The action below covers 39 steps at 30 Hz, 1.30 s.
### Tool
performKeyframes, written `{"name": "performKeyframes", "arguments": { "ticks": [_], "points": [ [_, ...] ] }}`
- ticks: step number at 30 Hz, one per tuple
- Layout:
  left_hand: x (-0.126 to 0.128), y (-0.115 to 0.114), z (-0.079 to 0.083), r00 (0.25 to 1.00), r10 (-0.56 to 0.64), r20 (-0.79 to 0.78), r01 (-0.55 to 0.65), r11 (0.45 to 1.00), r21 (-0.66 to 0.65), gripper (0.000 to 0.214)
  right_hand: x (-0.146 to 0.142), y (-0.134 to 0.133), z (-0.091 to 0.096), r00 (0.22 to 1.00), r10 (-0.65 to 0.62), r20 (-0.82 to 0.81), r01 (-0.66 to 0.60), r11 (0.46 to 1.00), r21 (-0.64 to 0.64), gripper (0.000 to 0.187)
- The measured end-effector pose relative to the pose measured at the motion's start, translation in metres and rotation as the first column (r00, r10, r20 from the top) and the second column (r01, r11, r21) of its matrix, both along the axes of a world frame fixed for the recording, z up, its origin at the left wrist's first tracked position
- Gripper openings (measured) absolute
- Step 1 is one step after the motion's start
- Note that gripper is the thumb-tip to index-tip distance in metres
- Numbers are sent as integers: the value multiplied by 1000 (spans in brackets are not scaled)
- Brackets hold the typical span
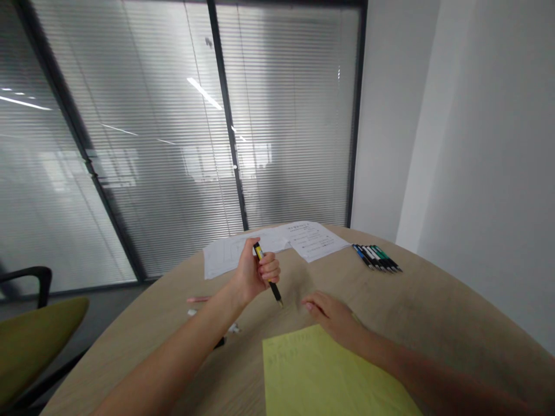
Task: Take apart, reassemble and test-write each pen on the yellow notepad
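My left hand (260, 271) is closed around a black and yellow pen (276, 290), its thumb at the upper end. The pen is tilted, with its pale pointed tip down to the right, just above the tabletop as far as I can tell. To the right of that tip is my right hand (332, 318), its fingers curled together and slightly blurred, with nothing visible in them. Under my right wrist lies a yellow sheet of paper (329, 375) with faint writing near its top edge.
On the round wooden table (433, 323), several pens (377, 258) lie side by side at the right. White printed sheets (318, 240) spread along the far edge. Small items, including a pinkish stick (198, 299), sit partly behind my left forearm. A green chair (39, 341) stands left.
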State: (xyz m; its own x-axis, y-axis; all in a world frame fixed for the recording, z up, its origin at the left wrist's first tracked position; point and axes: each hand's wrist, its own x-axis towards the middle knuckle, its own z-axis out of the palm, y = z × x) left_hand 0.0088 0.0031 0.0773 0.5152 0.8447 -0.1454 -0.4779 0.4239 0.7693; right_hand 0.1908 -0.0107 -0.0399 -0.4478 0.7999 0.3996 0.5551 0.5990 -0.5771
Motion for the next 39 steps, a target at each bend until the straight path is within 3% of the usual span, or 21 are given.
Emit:
{"name": "performKeyframes", "arguments": {
  "ticks": [8,14,17,20,24,26,28,30,33,34,36,38,39],
  "points": [
    [2,-3,-1,998,-53,46,54,998,-32,58,0,1,-1,1000,5,-2,-5,1000,-7,24],
    [15,-12,-4,995,-77,70,72,996,61,61,0,-6,12,996,61,-68,-63,998,-31,28],
    [29,-22,-9,999,-49,-12,50,991,122,48,-1,-15,27,975,180,-131,-192,977,-90,29],
    [44,-35,-14,980,-18,-198,65,971,232,36,-4,-22,38,955,224,-194,-263,944,-201,19],
    [55,-49,-15,930,126,-345,50,887,460,22,-8,-27,43,944,200,-261,-279,909,-309,12],
    [56,-58,-14,851,309,-424,13,796,605,31,-7,-27,45,950,172,-262,-252,917,-309,11],
    [52,-70,-12,687,546,-479,-1,660,751,52,-5,-26,49,954,167,-249,-234,934,-271,11],
    [45,-87,-12,552,696,-459,58,517,854,56,-1,-25,53,963,148,-226,-194,961,-198,10],
    [34,-111,-25,547,659,-516,413,324,851,36,5,-24,56,977,94,-191,-118,986,-119,6],
    [33,-116,-34,548,627,-553,555,223,802,28,6,-25,56,979,88,-185,-113,985,-130,6],
    [33,-118,-60,613,565,-553,695,-51,717,22,7,-28,53,980,95,-174,-128,973,-190,7],
    [36,-114,-89,584,590,-558,762,-162,627,27,8,-32,49,981,69,-181,-114,960,-255,10],
    [39,-111,-102,563,611,-557,785,-183,593,31,8,-35,46,981,41,-192,-95,955,-281,13]
  ]
}}
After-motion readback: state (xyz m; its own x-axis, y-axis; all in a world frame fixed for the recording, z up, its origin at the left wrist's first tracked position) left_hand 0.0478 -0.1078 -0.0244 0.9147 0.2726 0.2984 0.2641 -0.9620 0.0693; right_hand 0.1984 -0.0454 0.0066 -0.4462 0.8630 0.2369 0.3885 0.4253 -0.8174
